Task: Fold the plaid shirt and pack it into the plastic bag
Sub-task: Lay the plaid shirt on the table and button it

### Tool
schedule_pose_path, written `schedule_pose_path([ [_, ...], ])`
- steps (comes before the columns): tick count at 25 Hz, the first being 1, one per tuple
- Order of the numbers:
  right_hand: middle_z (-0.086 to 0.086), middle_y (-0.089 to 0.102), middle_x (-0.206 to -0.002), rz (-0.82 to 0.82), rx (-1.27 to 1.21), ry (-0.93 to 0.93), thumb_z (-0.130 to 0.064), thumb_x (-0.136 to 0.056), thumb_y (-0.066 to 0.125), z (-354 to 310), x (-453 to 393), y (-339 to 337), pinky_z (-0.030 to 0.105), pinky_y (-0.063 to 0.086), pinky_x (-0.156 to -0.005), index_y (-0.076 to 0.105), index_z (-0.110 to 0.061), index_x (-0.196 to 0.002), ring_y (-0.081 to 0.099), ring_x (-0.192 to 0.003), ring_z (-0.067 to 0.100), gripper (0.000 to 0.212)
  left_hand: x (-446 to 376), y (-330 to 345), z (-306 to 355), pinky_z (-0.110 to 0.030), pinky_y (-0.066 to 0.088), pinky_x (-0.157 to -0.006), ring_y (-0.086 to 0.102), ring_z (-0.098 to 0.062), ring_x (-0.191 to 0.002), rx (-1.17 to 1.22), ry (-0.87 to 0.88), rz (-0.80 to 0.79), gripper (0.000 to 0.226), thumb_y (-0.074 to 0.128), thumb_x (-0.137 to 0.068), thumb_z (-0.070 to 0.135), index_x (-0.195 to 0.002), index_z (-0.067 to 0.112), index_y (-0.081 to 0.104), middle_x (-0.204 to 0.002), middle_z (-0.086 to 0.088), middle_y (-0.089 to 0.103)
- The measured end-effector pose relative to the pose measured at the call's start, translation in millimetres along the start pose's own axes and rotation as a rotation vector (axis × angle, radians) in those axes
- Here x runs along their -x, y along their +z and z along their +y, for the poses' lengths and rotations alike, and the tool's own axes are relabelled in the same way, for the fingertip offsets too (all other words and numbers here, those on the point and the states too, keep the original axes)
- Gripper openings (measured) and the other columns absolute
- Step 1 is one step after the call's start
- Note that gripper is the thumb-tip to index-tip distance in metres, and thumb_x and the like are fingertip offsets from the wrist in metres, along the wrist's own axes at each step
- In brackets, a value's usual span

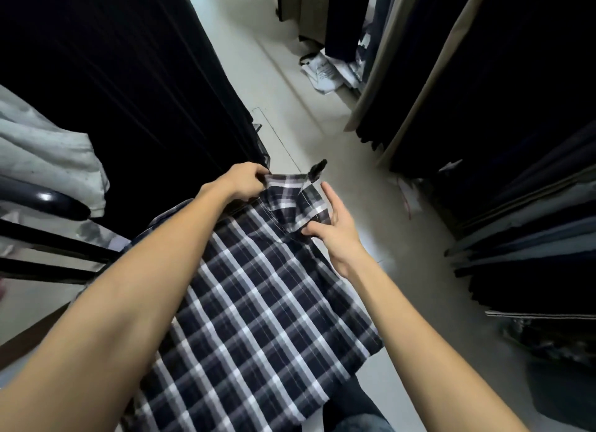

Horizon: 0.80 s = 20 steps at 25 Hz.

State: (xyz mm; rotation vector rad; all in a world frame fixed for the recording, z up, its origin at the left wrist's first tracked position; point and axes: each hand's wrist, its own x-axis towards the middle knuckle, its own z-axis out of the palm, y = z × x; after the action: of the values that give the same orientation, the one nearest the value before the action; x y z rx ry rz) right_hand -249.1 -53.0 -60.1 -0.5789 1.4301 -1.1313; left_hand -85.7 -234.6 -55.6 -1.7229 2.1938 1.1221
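The plaid shirt (258, 302), dark navy with white checks, lies spread over my lap in the lower middle of the head view, its collar end pointing away from me. My left hand (245, 180) pinches the far left corner of the collar. My right hand (335, 225) touches the collar's right side with thumb and forefinger pinching the cloth, while its other fingers are stretched out. A small dark tab (317, 168) sticks up at the far edge of the collar. Clear plastic (96, 235) shows under the shirt at the left; I cannot tell whether it is the bag.
Dark garments (129, 77) hang close on the left and more dark clothes (500, 93) on the right. A pale floor aisle (290, 115) runs ahead between them. White packets (325, 73) lie on the floor further off. A grey cloth (48, 154) and black chair frame (48, 247) are at left.
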Motion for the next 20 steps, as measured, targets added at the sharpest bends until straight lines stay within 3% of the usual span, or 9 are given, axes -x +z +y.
schedule_pose_path([
  [3, -0.029, 0.064, -0.130, -0.077, 0.263, -0.200, 0.020, -0.079, 0.065, -8, 27, 20, 0.017, 0.052, -0.067, 0.051, -0.029, -0.150, 0.061, -0.076, 0.010, 0.088, 11, -7, -14, -0.023, 0.048, -0.054, 0.065, -0.020, -0.072, 0.053, 0.031, 0.035, 0.022, 0.060, -0.093, 0.009, -0.108, 0.023, 0.066, -0.085, -0.004, 0.069],
  [7, -0.024, 0.063, -0.134, -0.184, 0.520, -0.347, 0.009, -0.084, 0.062, -2, 59, 50, 0.026, 0.053, -0.100, 0.065, -0.036, -0.135, 0.066, -0.119, 0.007, 0.068, 32, -21, -44, -0.025, 0.043, -0.059, 0.058, -0.019, -0.069, 0.139, 0.067, 0.126, 0.026, 0.058, -0.087, 0.001, -0.076, 0.024, 0.063, -0.073, -0.001, 0.066],
  [8, -0.025, 0.064, -0.134, -0.210, 0.589, -0.369, 0.005, -0.086, 0.062, 4, 64, 56, 0.026, 0.055, -0.097, 0.068, -0.040, -0.129, 0.069, -0.110, 0.008, 0.062, 36, -22, -55, -0.023, 0.045, -0.059, 0.059, -0.019, -0.071, 0.162, 0.064, 0.119, 0.030, 0.057, -0.087, -0.001, -0.075, 0.024, 0.064, -0.079, -0.004, 0.069],
  [9, -0.021, 0.067, -0.134, -0.237, 0.657, -0.386, 0.001, -0.089, 0.062, 11, 68, 62, 0.024, 0.058, -0.082, 0.070, -0.039, -0.126, 0.072, -0.089, 0.009, 0.055, 41, -22, -64, -0.021, 0.048, -0.060, 0.062, -0.018, -0.076, 0.188, 0.056, 0.115, 0.032, 0.055, -0.088, -0.002, -0.075, 0.024, 0.067, -0.086, -0.005, 0.072],
  [10, -0.015, 0.070, -0.132, -0.271, 0.713, -0.398, -0.001, -0.091, 0.062, 20, 71, 70, 0.019, 0.054, -0.068, 0.073, -0.034, -0.124, 0.067, -0.070, 0.008, 0.048, 45, -21, -72, -0.018, 0.050, -0.063, 0.065, -0.018, -0.079, 0.217, 0.026, 0.118, 0.033, 0.055, -0.089, -0.001, -0.074, 0.024, 0.070, -0.089, -0.004, 0.074],
  [11, -0.009, 0.073, -0.127, -0.295, 0.760, -0.406, -0.003, -0.092, 0.062, 29, 73, 76, 0.017, 0.049, -0.066, 0.075, -0.029, -0.124, 0.061, -0.066, 0.006, 0.043, 49, -19, -79, -0.020, 0.051, -0.064, 0.067, -0.018, -0.078, 0.268, -0.015, 0.122, 0.032, 0.056, -0.089, 0.003, -0.072, 0.022, 0.074, -0.086, -0.003, 0.075],
  [14, 0.001, 0.076, -0.105, -0.354, 0.874, -0.445, -0.006, -0.092, 0.066, 55, 76, 90, 0.027, 0.050, -0.080, 0.076, -0.026, -0.122, 0.060, -0.081, 0.009, 0.038, 63, -12, -85, -0.024, 0.039, -0.051, 0.053, -0.015, -0.052, 0.432, -0.136, 0.102, 0.025, 0.059, -0.084, 0.030, -0.064, 0.021, 0.073, -0.070, 0.000, 0.062],
  [16, 0.004, 0.075, -0.104, -0.397, 0.947, -0.464, -0.007, -0.093, 0.068, 71, 75, 96, 0.035, 0.051, -0.090, 0.075, -0.026, -0.125, 0.063, -0.094, 0.016, 0.038, 63, -6, -89, -0.025, 0.036, -0.053, 0.045, -0.012, -0.055, 0.486, -0.160, 0.092, 0.028, 0.062, -0.087, 0.044, -0.067, 0.024, 0.060, -0.070, 0.002, 0.051],
  [20, 0.004, 0.074, -0.108, -0.491, 1.015, -0.451, -0.005, -0.097, 0.065, 94, 72, 103, 0.038, 0.051, -0.097, 0.072, -0.024, -0.130, 0.057, -0.106, 0.016, 0.039, 61, 8, -93, -0.023, 0.046, -0.051, 0.059, -0.012, -0.062, 0.537, -0.131, 0.219, 0.028, 0.073, -0.094, 0.030, -0.105, 0.018, 0.051, -0.081, -0.004, 0.064],
])
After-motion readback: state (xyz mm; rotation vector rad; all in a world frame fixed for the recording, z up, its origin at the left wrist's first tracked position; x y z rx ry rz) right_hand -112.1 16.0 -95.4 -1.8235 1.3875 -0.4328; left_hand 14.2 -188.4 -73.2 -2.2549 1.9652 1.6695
